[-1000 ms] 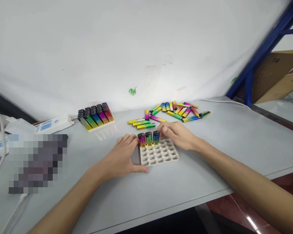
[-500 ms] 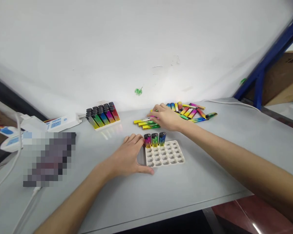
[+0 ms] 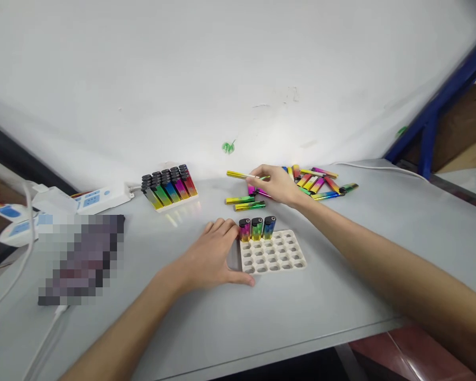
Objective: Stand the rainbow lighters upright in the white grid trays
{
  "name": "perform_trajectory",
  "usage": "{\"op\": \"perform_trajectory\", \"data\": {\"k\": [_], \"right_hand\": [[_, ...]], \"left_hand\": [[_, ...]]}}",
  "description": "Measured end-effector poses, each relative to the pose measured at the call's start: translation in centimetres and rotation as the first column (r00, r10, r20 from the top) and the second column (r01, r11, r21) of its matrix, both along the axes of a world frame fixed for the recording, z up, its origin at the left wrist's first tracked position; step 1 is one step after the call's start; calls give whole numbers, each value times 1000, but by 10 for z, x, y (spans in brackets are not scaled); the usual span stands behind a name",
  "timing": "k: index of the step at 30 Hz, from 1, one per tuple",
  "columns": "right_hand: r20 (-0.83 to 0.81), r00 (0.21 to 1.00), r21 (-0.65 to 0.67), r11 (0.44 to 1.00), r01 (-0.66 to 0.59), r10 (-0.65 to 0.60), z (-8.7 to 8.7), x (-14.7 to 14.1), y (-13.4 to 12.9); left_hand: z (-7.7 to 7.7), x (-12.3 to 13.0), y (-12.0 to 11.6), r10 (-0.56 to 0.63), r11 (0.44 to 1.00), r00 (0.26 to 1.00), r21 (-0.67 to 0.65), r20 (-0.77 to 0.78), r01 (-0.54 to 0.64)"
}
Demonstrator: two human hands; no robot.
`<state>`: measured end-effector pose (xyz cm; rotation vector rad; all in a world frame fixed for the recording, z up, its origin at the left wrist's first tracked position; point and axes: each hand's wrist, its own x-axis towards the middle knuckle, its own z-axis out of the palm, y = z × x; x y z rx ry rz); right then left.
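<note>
A white tray (image 3: 292,248) with rows of holes lies on the table, three lighters (image 3: 257,229) upright in its back row. My left hand (image 3: 212,254) braces its left side, fingers by the back corner beside the pink lighter and thumb along the front corner. Raised slightly above the table, my right hand (image 3: 275,182) pinches a yellow lighter (image 3: 238,174) by one end; its other end sticks out to the left. Two loose yellow-green lighters (image 3: 240,200) lie below that hand, and a pile of colourful lighters (image 3: 313,183) spreads to its right, partly hidden.
At the back left stands another tray filled with upright lighters (image 3: 170,188). White power strips (image 3: 103,197) and a blurred dark object (image 3: 83,259) with a cable are on the left. The wall (image 3: 182,106) runs behind; a blue frame post (image 3: 430,127) rises at right.
My right hand has lifted a yellow lighter off the loose ones and moved slightly right. My left hand stays at the tray; the whole view has shifted a little.
</note>
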<state>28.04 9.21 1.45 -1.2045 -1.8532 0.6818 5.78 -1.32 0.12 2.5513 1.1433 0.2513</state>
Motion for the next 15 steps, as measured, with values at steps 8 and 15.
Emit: {"op": "perform_trajectory", "data": {"k": [8, 15], "right_hand": [[-518, 852, -184, 983, -25, -75, -7, 47, -56], [-473, 852, -375, 926, 35, -224, -31, 65, -66]], "left_hand": [[0, -1, 1, 8, 1000, 999, 5, -40, -8], [5, 0, 0, 31, 999, 996, -20, -83, -33]]}}
